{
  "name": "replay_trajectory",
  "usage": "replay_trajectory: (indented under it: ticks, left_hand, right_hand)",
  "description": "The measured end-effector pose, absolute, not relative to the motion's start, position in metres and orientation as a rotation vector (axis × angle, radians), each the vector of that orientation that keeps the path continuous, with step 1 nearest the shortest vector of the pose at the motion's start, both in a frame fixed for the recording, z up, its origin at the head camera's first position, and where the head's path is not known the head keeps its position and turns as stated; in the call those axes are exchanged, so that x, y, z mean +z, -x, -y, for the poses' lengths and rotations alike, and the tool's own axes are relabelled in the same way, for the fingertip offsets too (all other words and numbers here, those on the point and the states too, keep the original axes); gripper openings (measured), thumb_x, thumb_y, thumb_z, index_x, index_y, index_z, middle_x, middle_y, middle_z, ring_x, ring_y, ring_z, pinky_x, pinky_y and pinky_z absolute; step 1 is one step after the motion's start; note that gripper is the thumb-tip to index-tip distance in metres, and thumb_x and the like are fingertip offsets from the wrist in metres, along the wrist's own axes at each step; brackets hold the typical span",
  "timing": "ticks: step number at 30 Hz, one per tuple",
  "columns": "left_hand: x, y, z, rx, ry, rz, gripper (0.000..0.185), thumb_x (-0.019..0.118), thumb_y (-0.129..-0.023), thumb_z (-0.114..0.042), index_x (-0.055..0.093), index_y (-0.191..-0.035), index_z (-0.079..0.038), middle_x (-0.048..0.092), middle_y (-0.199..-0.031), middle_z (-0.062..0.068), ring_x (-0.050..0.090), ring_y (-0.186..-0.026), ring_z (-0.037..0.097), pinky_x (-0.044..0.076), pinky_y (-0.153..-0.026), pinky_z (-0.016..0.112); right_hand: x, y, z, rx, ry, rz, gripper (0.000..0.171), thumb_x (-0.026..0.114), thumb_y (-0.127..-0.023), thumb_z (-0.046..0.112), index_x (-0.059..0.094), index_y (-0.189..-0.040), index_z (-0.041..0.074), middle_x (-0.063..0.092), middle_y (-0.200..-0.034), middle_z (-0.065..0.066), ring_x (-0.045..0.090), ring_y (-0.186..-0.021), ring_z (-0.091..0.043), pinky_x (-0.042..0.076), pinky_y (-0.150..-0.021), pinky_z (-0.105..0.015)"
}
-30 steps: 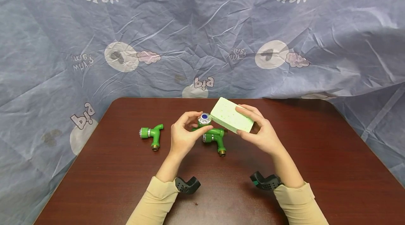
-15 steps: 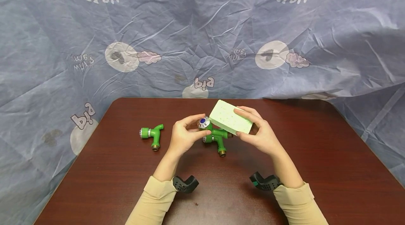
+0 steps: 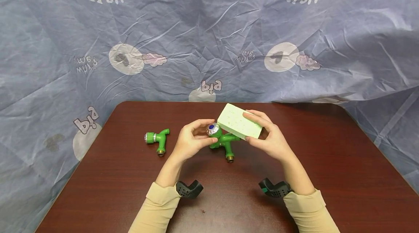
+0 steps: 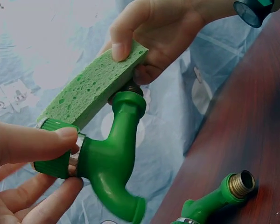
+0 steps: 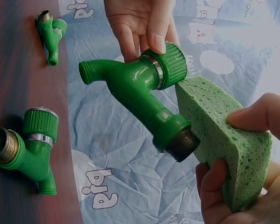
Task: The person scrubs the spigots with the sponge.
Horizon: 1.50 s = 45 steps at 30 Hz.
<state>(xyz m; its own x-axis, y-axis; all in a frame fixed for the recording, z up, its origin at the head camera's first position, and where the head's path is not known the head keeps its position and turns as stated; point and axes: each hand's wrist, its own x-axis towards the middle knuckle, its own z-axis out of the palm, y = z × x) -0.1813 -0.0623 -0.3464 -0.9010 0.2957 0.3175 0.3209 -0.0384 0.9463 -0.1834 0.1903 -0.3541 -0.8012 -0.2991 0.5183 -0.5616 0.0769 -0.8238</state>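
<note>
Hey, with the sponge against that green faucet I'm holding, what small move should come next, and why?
Probably slide the sponge along the green faucet body. The right hand presses it only against the threaded end, while the left hand pinches the ribbed knob, so the body looks free to wipe.
</note>
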Motion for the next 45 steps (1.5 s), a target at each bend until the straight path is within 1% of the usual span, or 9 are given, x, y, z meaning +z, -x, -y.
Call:
replay_trajectory:
  ticks: [3,6,12,18,22,27,37,41,45]
  left_hand:
    - [-0.345,0.181,0.062,-2.161,0.688,2.19,0.053,0.072,-0.072,0.014,0.057,-0.122,0.008,0.063,-0.109,0.021,0.063,-0.09,0.028,0.054,-0.077,0.031]
    - [-0.344,0.179,0.061,-2.151,0.681,2.224,0.047,0.073,-0.072,0.012,0.061,-0.116,0.008,0.064,-0.106,0.02,0.064,-0.085,0.025,0.053,-0.069,0.025]
    - [-0.352,0.185,0.062,-2.165,0.604,2.272,0.042,0.076,-0.07,0.009,0.061,-0.109,0.005,0.062,-0.109,0.016,0.066,-0.079,0.024,0.052,-0.061,0.025]
    - [-0.372,0.199,0.064,-2.173,0.572,2.232,0.046,0.078,-0.071,0.003,0.064,-0.114,-0.004,0.062,-0.113,0.011,0.065,-0.072,0.021,0.051,-0.059,0.025]
    - [-0.375,0.201,0.064,-2.196,0.55,2.186,0.047,0.079,-0.069,0.003,0.066,-0.113,-0.004,0.063,-0.108,0.009,0.062,-0.065,0.016,0.047,-0.054,0.022]
    - [-0.376,0.201,0.062,-2.261,0.492,2.168,0.045,0.082,-0.064,0.004,0.063,-0.105,-0.002,0.063,-0.098,0.009,0.064,-0.065,0.017,0.049,-0.056,0.024]
    - [-0.377,0.201,0.06,-2.238,0.366,2.193,0.041,0.086,-0.06,-0.001,0.066,-0.096,0.0,0.068,-0.083,0.006,0.066,-0.077,0.02,0.053,-0.065,0.027]
    - [-0.375,0.2,0.06,-2.26,0.332,2.188,0.041,0.086,-0.06,-0.002,0.066,-0.096,0.001,0.069,-0.08,0.006,0.066,-0.078,0.02,0.053,-0.065,0.026]
    - [-0.374,0.2,0.059,-2.296,0.348,2.181,0.041,0.085,-0.06,0.0,0.065,-0.096,0.001,0.068,-0.079,0.007,0.065,-0.076,0.02,0.052,-0.062,0.026]
  right_hand:
    - [-0.354,0.183,-0.191,1.801,-0.875,2.124,0.06,0.063,-0.071,-0.021,0.051,-0.128,-0.008,0.039,-0.135,-0.018,0.053,-0.098,-0.018,0.051,-0.072,-0.019]
    - [-0.353,0.183,-0.192,1.816,-0.851,2.097,0.061,0.063,-0.071,-0.022,0.051,-0.129,-0.007,0.038,-0.136,-0.017,0.053,-0.099,-0.018,0.051,-0.073,-0.019]
    - [-0.352,0.184,-0.195,1.84,-0.79,2.049,0.062,0.063,-0.07,-0.023,0.051,-0.129,-0.007,0.039,-0.136,-0.014,0.054,-0.099,-0.018,0.051,-0.073,-0.018]
    - [-0.351,0.184,-0.195,1.851,-0.779,2.025,0.062,0.063,-0.069,-0.023,0.052,-0.128,-0.007,0.039,-0.136,-0.015,0.054,-0.099,-0.018,0.051,-0.073,-0.018]
    - [-0.351,0.184,-0.195,1.855,-0.797,2.026,0.063,0.063,-0.07,-0.023,0.051,-0.129,-0.007,0.039,-0.136,-0.015,0.054,-0.099,-0.018,0.051,-0.073,-0.019]
    - [-0.352,0.185,-0.196,1.843,-0.835,2.043,0.064,0.063,-0.071,-0.023,0.049,-0.13,-0.007,0.038,-0.137,-0.015,0.053,-0.1,-0.018,0.052,-0.073,-0.019]
    - [-0.35,0.183,-0.194,1.798,-0.987,2.068,0.064,0.065,-0.07,-0.021,0.049,-0.13,-0.008,0.037,-0.137,-0.018,0.048,-0.108,-0.022,0.05,-0.077,-0.02]
    - [-0.351,0.181,-0.19,1.656,-1.02,2.184,0.065,0.069,-0.069,-0.018,0.051,-0.13,-0.005,0.039,-0.137,-0.016,0.048,-0.112,-0.019,0.047,-0.078,-0.019]
    - [-0.346,0.176,-0.185,1.601,-0.924,2.219,0.064,0.069,-0.068,-0.019,0.051,-0.128,-0.008,0.039,-0.137,-0.019,0.048,-0.108,-0.015,0.048,-0.073,-0.017]
